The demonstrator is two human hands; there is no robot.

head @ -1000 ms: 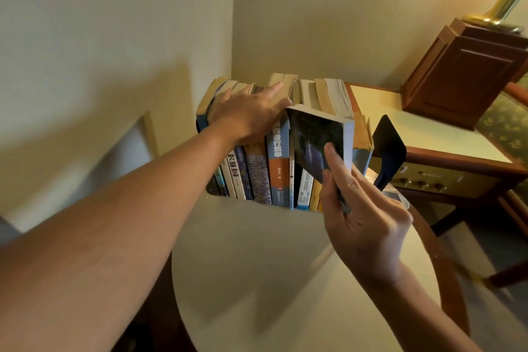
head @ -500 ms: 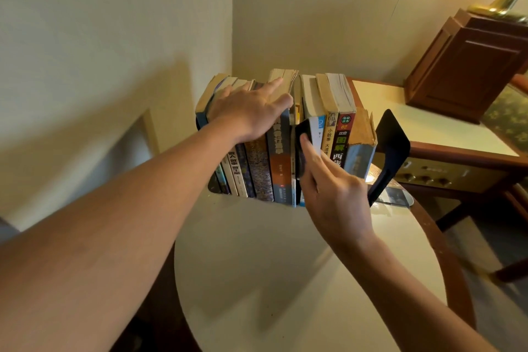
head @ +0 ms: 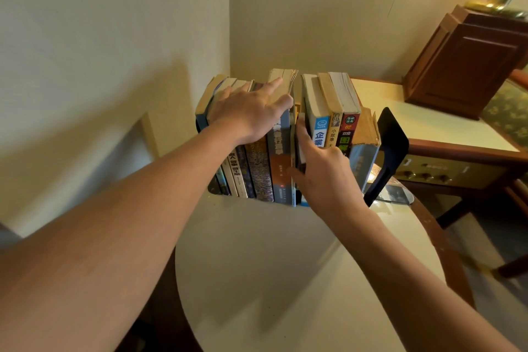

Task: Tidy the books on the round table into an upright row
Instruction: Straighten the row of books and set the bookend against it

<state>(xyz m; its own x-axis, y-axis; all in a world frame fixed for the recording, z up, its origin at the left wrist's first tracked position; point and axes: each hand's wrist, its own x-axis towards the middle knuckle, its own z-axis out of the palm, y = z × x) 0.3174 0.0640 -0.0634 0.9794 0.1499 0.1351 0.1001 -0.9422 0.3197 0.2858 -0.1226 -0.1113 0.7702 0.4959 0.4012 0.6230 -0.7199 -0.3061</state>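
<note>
Head view: right fingers [head: 303,131] pinch dark book [head: 299,153]; left hand [head: 251,114] atop row [head: 258,171].

Warm, dim light from upper right; soft shadows, glare near the lamp, wide-angle edge bending.
</note>
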